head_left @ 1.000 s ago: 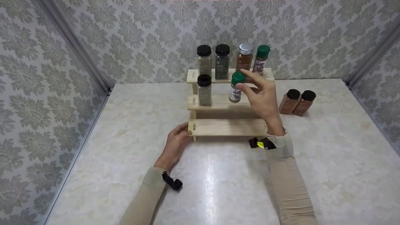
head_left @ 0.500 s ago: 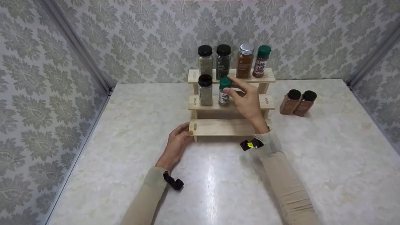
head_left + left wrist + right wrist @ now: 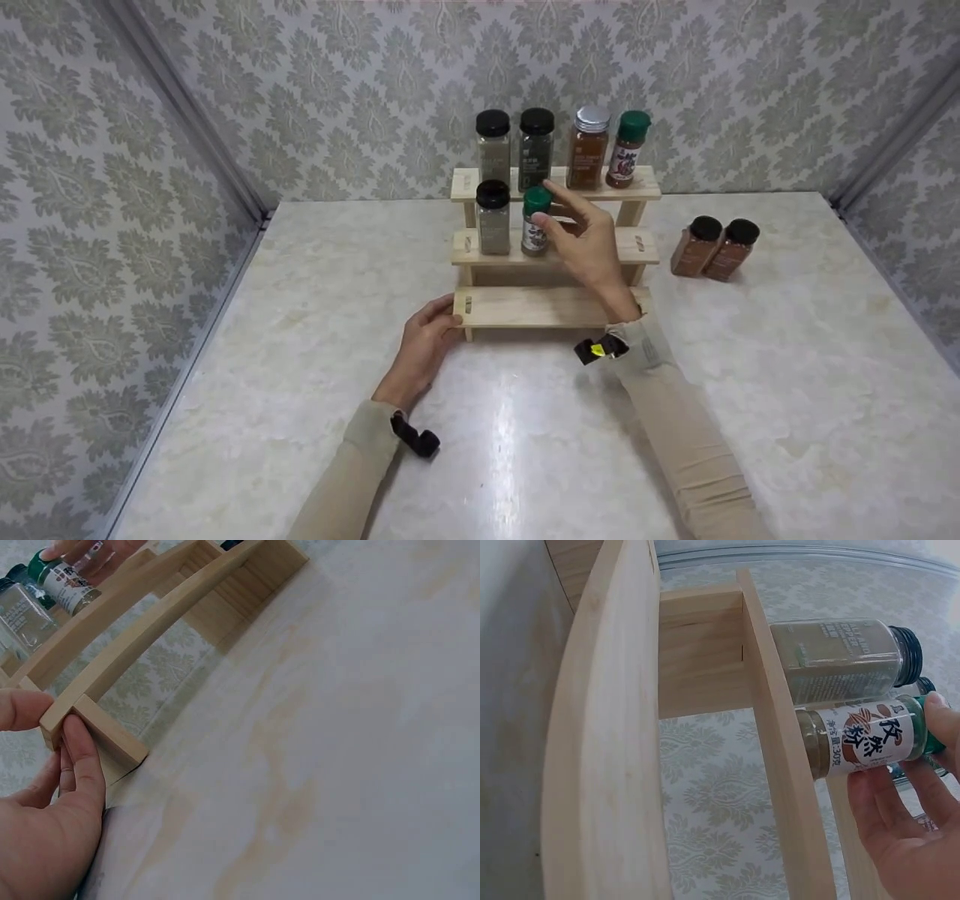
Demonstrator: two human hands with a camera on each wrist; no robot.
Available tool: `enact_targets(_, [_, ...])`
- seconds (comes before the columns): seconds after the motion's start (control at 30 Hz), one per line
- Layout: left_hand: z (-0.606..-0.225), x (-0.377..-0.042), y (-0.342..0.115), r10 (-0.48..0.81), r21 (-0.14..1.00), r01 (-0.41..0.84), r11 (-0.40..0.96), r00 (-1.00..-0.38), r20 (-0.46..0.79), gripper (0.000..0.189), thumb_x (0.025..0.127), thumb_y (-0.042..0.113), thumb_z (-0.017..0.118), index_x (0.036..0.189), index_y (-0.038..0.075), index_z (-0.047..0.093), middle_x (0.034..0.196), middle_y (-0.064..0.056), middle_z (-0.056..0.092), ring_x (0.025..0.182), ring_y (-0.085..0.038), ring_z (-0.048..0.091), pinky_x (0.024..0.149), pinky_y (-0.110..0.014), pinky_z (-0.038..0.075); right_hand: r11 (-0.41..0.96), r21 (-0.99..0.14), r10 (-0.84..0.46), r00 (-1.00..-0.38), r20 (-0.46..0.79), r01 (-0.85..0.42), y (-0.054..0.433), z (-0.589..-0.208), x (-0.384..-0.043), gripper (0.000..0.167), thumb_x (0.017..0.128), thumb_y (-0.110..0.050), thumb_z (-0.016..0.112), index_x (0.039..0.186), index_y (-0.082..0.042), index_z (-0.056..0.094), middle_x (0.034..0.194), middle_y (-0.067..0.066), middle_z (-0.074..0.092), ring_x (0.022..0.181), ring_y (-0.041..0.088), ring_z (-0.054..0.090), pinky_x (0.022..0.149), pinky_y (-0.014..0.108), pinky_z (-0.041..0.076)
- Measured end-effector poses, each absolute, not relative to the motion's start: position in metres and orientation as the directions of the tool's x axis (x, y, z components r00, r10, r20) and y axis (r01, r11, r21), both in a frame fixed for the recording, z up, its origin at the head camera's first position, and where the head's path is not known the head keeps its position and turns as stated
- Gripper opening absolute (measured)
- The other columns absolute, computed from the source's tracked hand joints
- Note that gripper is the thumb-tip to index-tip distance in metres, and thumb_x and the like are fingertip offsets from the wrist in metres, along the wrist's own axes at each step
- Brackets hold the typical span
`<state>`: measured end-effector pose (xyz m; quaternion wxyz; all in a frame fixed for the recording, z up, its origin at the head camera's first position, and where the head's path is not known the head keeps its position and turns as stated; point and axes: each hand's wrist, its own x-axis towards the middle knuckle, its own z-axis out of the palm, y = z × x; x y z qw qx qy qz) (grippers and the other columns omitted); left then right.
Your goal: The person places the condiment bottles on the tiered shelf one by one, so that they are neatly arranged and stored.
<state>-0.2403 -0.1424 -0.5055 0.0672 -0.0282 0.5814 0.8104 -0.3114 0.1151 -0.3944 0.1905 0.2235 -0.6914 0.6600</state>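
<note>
My right hand (image 3: 589, 244) pinches a small green-capped spice jar (image 3: 535, 234) by its cap, upright at the middle step of a three-step wooden rack (image 3: 555, 306). In the right wrist view the jar's white label (image 3: 874, 736) shows, and its base is right at the shelf board. Close on its left stands a black-capped spice jar (image 3: 493, 225) on the same step. My left hand (image 3: 424, 345) grips the left end of the rack's lowest step, thumb on one side and fingers under it, as the left wrist view shows.
On the top step stand two black-capped jars (image 3: 536, 150), a silver-capped jar (image 3: 589, 154) and another green-capped jar (image 3: 626, 157). Two black-capped jars of reddish spice (image 3: 697, 247) stand on the table right of the rack. A patterned wall (image 3: 360, 97) rises behind.
My right hand has carried the green-capped jar left and down, from above the middle step to beside the black-capped jar. My left hand keeps its place on the rack.
</note>
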Motion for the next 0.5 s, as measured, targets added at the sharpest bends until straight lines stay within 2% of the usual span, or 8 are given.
enact_targets(0.17, [-0.505, -0.241, -0.141, 0.076, 0.935, -0.146, -0.323, -0.989, -0.128, 0.056, 0.099, 0.002, 0.058, 0.153, -0.004, 0.048, 0.149, -0.022, 0.054, 0.128, -0.024, 0.061, 0.104, -0.028, 0.054, 0.053, -0.818, -0.044, -0.82, 0.571, -0.572, 0.126, -0.387, -0.309, 0.052, 0.096, -0.003, 0.078, 0.146, 0.0, 0.063, 0.138, 0.018, 0.07, 0.119, 0.03, 0.072, 0.097, 0.032, 0.061])
enact_targets(0.4, [-0.507, -0.242, -0.141, 0.075, 0.937, -0.144, -0.32, -0.989, -0.126, 0.055, 0.099, 0.002, 0.058, 0.153, -0.005, 0.048, 0.149, -0.022, 0.053, 0.129, -0.026, 0.06, 0.107, -0.03, 0.053, 0.134, -0.73, -0.016, -0.738, 0.675, -0.67, 0.163, -0.373, -0.302, 0.047, 0.097, -0.003, 0.077, 0.143, 0.002, 0.065, 0.134, 0.016, 0.073, 0.118, 0.039, 0.071, 0.098, 0.03, 0.06])
enact_targets(0.5, [-0.507, -0.241, -0.143, 0.07, 0.937, -0.134, -0.323, -0.991, -0.117, 0.055, 0.099, 0.001, 0.058, 0.152, -0.007, 0.048, 0.148, -0.024, 0.053, 0.127, -0.025, 0.061, 0.105, -0.03, 0.054, 0.17, -0.715, 0.016, -0.724, 0.69, -0.678, 0.185, -0.371, -0.299, 0.044, 0.097, -0.001, 0.076, 0.14, 0.003, 0.067, 0.133, 0.017, 0.073, 0.117, 0.042, 0.071, 0.098, 0.028, 0.06])
